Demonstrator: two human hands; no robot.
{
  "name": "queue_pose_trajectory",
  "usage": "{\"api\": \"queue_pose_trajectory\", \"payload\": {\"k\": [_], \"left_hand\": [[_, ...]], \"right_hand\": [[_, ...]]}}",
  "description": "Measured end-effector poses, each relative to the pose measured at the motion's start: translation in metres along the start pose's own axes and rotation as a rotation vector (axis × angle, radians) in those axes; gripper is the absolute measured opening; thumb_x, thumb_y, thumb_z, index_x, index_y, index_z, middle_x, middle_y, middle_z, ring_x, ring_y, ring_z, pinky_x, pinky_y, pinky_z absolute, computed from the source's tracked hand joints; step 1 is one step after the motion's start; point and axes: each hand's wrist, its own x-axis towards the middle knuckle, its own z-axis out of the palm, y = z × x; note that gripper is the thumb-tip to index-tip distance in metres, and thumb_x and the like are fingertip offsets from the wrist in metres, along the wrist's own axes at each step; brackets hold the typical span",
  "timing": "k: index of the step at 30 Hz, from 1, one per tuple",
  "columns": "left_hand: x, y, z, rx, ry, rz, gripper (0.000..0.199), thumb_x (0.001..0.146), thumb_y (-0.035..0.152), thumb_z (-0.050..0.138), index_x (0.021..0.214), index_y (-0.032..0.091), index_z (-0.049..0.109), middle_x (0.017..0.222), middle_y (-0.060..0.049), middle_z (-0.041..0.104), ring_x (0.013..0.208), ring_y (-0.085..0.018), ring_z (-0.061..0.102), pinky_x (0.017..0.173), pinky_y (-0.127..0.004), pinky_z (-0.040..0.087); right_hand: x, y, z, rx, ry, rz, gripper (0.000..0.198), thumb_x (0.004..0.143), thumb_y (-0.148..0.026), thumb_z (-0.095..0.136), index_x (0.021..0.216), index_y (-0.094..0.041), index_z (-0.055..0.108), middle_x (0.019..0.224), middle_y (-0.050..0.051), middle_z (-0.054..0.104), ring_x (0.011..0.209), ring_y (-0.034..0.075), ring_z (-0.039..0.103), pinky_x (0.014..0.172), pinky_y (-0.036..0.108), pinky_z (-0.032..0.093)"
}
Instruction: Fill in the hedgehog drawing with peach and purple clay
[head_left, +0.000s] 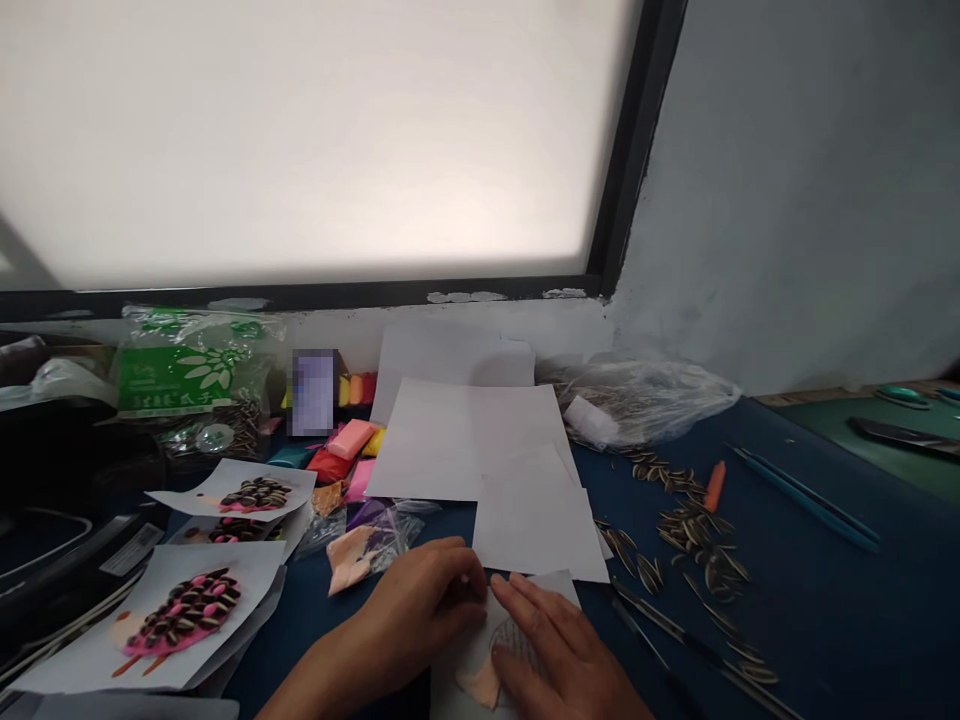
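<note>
Paper (561, 584) lies on the bench (832, 630) beneath my right hand (559, 645), fingers extended, probably to steady it.
Peach clay (482, 686) sits on it just beside that hand; my left hand (435, 595) curls nearby, but from afar I cannot tell its grip.

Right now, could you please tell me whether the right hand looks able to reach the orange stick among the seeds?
Probably yes: the right hand rests on the small sheet, but the orange stick lies uncovered, with sunflower seeds beside it and nothing tall in between.
</note>
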Motion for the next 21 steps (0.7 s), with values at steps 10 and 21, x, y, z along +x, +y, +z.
{"api": "queue_pose_trajectory", "payload": {"k": [10, 21], "left_hand": [[-0.001, -0.003, 0.001, -0.006, -0.001, 0.017, 0.014, 0.077, 0.011, 0.058, 0.082, 0.021, 0.066, 0.081, 0.002, 0.061, 0.077, -0.015, 0.057, 0.065, -0.023, 0.039], [-0.002, -0.001, 0.0, 0.001, -0.004, 0.02, 0.011, 0.08, 0.012, 0.06, 0.083, 0.02, 0.066, 0.082, 0.002, 0.062, 0.077, -0.016, 0.057, 0.066, -0.023, 0.04]], "right_hand": [[0.004, 0.003, -0.014, 0.102, -0.054, -0.127, 0.02, 0.092, -0.018, 0.048, 0.097, -0.02, 0.068, 0.133, 0.012, 0.063, 0.125, 0.029, 0.055, 0.096, 0.042, 0.054], [0.003, 0.006, -0.017, 0.127, -0.072, -0.179, 0.02, 0.092, -0.031, 0.055, 0.104, -0.02, 0.066, 0.134, 0.015, 0.062, 0.125, 0.03, 0.057, 0.099, 0.045, 0.052]]}}
